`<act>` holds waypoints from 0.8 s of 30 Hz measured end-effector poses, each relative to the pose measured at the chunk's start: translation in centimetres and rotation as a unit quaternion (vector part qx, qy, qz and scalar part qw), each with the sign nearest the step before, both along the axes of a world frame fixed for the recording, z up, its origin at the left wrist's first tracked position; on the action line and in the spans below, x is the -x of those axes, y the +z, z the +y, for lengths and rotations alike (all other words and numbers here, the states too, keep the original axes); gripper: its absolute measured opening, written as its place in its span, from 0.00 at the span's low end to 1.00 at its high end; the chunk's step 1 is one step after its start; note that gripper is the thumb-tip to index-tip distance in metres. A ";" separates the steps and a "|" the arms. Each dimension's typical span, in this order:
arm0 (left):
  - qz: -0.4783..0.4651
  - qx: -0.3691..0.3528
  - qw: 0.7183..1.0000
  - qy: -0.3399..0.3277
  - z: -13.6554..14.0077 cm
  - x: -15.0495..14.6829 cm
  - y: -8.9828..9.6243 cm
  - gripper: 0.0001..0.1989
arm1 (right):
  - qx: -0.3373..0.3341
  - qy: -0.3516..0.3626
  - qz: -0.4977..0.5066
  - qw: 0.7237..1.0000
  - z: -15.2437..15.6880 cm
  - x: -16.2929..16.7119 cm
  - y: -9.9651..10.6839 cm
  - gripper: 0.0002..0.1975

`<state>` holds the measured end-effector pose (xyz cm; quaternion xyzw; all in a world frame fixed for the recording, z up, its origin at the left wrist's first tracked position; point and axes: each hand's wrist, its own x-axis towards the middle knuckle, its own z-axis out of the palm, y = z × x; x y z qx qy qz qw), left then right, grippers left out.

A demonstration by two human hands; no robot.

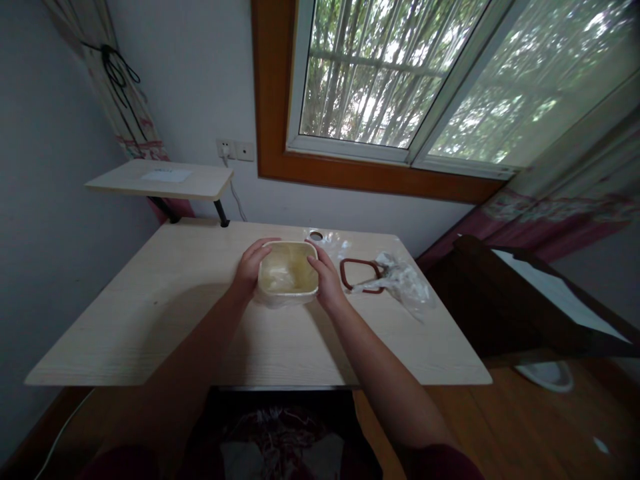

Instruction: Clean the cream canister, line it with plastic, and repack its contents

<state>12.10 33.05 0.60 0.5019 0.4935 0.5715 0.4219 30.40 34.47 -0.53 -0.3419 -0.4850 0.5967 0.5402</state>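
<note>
A cream-coloured square bin (289, 270) with rounded corners is between my two hands at the middle of the table, its mouth turned up toward me. Its inside looks pale and bare, and clear plastic seems to show around its lower edge. My left hand (249, 267) grips the left side, thumb at the rim. On the right side, my right hand (326, 275) is wrapped round the wall with its thumb over the rim. To the right lies a brown square ring (362, 261), partly covered by a crumpled clear plastic bag (404, 283).
The pale wooden table (150, 320) has a raised shelf (200, 179) at its back left, with a paper on it. A cable hole (316, 236) is near the back edge. Right of the table stands a dark piece of furniture (500, 300).
</note>
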 end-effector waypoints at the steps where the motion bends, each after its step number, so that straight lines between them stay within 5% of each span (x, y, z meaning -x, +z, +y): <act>1: -0.006 -0.007 1.000 0.004 0.1 0.0 0.0 0.26 | 0.001 -0.003 0.002 1.000 0.0 0.0 0.0 0.28; 6: -0.036 -0.059 0.997 0.038 -0.5 0.7 -0.4 0.24 | -0.002 -0.014 0.008 1.000 0.5 -0.1 0.0 0.26; 14: -0.027 -0.073 0.997 -0.029 -3.4 1.2 -1.3 0.38 | -0.034 -0.036 0.024 0.998 1.0 0.1 -0.3 0.25; 24: -0.007 -0.087 0.995 0.045 -1.9 0.1 -1.9 0.29 | -0.103 -0.075 -0.042 0.991 2.0 0.5 -0.1 0.26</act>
